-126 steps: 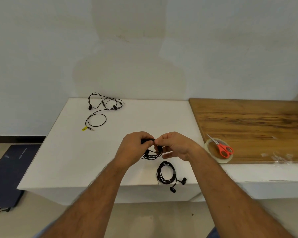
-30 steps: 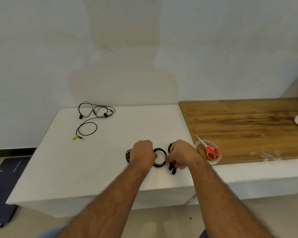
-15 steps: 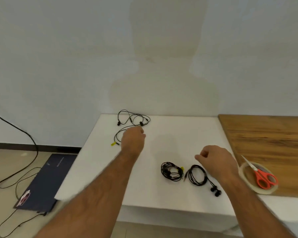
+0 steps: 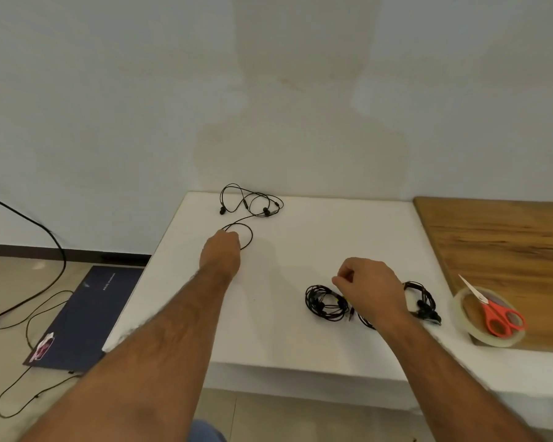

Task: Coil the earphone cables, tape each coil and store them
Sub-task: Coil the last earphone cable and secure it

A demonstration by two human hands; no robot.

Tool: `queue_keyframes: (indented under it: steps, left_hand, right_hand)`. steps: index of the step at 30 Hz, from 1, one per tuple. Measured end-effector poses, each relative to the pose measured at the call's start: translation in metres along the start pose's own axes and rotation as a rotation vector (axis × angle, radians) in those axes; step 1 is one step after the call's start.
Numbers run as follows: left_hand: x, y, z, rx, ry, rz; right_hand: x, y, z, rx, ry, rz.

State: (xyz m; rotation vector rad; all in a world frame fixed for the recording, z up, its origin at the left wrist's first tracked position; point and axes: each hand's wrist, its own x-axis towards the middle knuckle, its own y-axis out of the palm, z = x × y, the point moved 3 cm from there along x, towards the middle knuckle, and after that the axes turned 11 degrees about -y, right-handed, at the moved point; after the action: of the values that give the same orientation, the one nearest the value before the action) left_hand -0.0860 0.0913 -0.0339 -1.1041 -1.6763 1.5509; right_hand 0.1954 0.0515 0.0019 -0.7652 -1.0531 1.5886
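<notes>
A loose black earphone cable (image 4: 253,204) lies uncoiled at the far left of the white table (image 4: 316,237). My left hand (image 4: 220,254) is stretched out onto its lower loop, fingers curled down over the plug end, which is hidden. A coiled earphone (image 4: 324,303) lies near the front edge. A second coil (image 4: 423,301) sits to its right, partly covered by my right wrist. My right hand (image 4: 369,283) hovers just above these two coils with loosely curled fingers and holds nothing.
A clear tape roll (image 4: 479,338) with red scissors (image 4: 500,317) lying across it sits on the front corner of a wooden board (image 4: 508,237) at the right. On the floor to the left are a dark blue flat case (image 4: 87,314) and thin black wires (image 4: 29,317).
My left hand has dropped from beside the tangled part onto the loose cable's lower loop and plug end. My right hand has drifted left over the two coils. The view has shifted.
</notes>
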Motion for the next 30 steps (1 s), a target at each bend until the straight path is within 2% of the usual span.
queue_keyframes:
  steps: [4, 6, 10, 12, 14, 17, 22, 26, 28, 30]
  left_hand:
    - [-0.024, -0.012, -0.02, 0.067, 0.106, -0.104]
    - [-0.04, -0.031, -0.036, -0.001, 0.214, -0.1]
    - [-0.071, -0.081, -0.054, -0.369, 0.348, 0.19]
    - [-0.086, -0.105, -0.055, -0.489, 0.392, 0.322]
    - [-0.098, -0.125, -0.053, -0.589, 0.414, 0.422]
    - [-0.111, -0.151, -0.047, -0.642, 0.419, 0.439]
    - [-0.133, -0.182, -0.025, -0.742, 0.403, 0.361]
    - [-0.156, -0.193, -0.009, -0.817, 0.42, 0.368]
    - [-0.173, -0.196, -0.008, -0.78, 0.435, 0.428]
    - [-0.187, -0.201, -0.008, -0.726, 0.441, 0.499]
  right_hand:
    - [-0.004, -0.002, 0.001, 0.023, -0.032, 0.02]
    - [-0.006, -0.005, 0.006, 0.08, -0.079, 0.005]
    - [-0.009, -0.026, 0.035, 0.398, -0.219, -0.13]
    - [-0.005, -0.044, 0.057, 0.501, -0.277, -0.119]
    - [-0.002, -0.061, 0.079, 0.446, -0.34, -0.069]
    - [0.001, -0.086, 0.105, 0.202, -0.405, -0.133]
    - [-0.014, -0.135, 0.128, 0.383, -0.371, -0.062]
    - [-0.028, -0.171, 0.136, -0.098, -0.264, -0.188]
    - [-0.035, -0.18, 0.144, -0.014, -0.227, -0.202]
    - [-0.041, -0.184, 0.156, 0.262, -0.264, -0.166]
